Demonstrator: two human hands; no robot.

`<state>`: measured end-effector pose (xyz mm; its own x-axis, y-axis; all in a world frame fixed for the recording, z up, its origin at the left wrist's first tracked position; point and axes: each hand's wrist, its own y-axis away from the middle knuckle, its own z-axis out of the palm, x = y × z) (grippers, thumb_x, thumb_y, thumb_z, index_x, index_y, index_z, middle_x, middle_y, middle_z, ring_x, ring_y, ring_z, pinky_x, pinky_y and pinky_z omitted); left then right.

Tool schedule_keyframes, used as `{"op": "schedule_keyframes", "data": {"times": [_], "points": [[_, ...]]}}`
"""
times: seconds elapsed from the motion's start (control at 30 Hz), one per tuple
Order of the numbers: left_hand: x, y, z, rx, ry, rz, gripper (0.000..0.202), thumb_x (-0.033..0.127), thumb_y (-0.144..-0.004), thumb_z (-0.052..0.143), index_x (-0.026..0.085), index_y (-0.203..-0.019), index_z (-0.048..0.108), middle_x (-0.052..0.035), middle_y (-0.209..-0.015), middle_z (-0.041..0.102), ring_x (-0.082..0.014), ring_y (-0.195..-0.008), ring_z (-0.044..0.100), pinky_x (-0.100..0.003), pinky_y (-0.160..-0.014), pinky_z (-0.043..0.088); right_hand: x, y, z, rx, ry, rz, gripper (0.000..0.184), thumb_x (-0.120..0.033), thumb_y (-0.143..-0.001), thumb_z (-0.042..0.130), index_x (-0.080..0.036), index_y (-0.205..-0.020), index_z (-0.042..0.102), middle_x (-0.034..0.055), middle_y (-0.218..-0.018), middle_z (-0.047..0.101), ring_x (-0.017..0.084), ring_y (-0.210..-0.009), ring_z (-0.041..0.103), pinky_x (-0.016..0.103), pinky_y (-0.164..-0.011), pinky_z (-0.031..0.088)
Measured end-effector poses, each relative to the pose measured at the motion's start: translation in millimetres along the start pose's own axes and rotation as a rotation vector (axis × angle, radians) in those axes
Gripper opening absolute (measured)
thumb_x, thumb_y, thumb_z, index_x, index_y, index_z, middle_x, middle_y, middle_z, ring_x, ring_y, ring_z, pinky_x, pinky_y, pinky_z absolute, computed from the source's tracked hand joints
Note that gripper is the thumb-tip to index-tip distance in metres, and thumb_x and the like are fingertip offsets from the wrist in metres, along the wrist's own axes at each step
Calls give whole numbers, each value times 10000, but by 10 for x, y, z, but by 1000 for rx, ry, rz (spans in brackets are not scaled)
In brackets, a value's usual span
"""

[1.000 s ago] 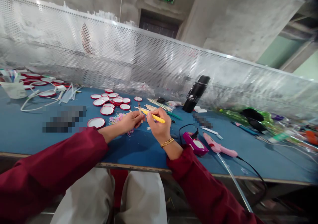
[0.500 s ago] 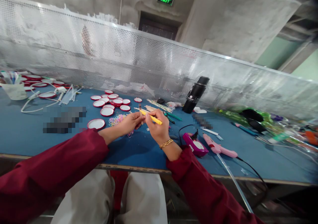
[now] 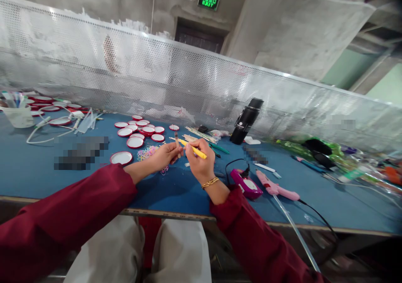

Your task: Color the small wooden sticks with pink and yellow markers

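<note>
My left hand point(image 3: 168, 155) pinches a thin, flat wooden-looking stick point(image 3: 176, 139) that stands upright, with dark marks near its top. In my right hand point(image 3: 200, 159) is a yellow pen point(image 3: 199, 152), gripped like a writing tool. Its tip end points left at the stick; whether it touches I cannot tell. Just behind my left hand lies a pile of small coloured rubber bands point(image 3: 147, 152). Beyond my hands, several thin wooden sticks point(image 3: 201, 134) are spread on the blue table point(image 3: 176, 191).
Red-rimmed lids point(image 3: 135, 142) lie to the left. A black flask point(image 3: 246, 122) stands at the back. On the right are a purple box point(image 3: 246, 184), a pink glue gun point(image 3: 276, 187) with a long clear glue stick, and plastic packaging point(image 3: 292, 148). A cup of pens point(image 3: 19, 116) is far left.
The yellow pen has moved slightly right, away from the stick's top. The stick in my left hand shows more of its length and stands more upright.
</note>
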<state>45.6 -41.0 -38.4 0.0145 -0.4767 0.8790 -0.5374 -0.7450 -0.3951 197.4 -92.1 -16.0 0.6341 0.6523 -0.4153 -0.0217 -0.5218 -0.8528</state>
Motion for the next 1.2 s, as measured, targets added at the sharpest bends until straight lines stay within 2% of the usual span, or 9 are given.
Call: {"op": "schedule_keyframes", "data": {"times": [0.2, 0.43, 0.7, 1.2], "points": [[40, 11, 16, -14, 24, 22, 370, 497, -890, 437, 178, -703, 457, 36, -556, 421, -77, -476, 366, -217, -474, 278, -25, 3, 8, -28, 17, -54, 94, -288, -847, 561, -228, -775, 559, 20, -760, 621, 177, -748, 586, 326, -702, 468], [-16, -9, 0, 15, -1, -7, 352, 495, -884, 450, 179, -733, 485, 28, -567, 454, -83, -479, 396, -217, -472, 302, 18, 2, 5, -3, 26, -18, 112, -305, -856, 555, -232, -772, 540, 28, -762, 623, 187, -745, 591, 329, -680, 474], [-4, -1, 0, -6, 6, 16, 363, 494, -892, 434, 181, -710, 452, 31, -567, 435, -82, -482, 379, -217, -476, 297, -27, 2, 8, -32, 12, -39, 94, -285, -848, 557, -229, -772, 560, 23, -759, 622, 182, -752, 588, 330, -705, 467], [-67, -24, -17, -8, 6, 1, 377, 525, -883, 436, 174, -745, 459, 39, -576, 445, -80, -487, 386, -219, -483, 307, 7, 2, 27, 14, -1, -37, 88, -269, -835, 573, -208, -774, 558, 22, -760, 619, 165, -731, 576, 300, -670, 455]]}}
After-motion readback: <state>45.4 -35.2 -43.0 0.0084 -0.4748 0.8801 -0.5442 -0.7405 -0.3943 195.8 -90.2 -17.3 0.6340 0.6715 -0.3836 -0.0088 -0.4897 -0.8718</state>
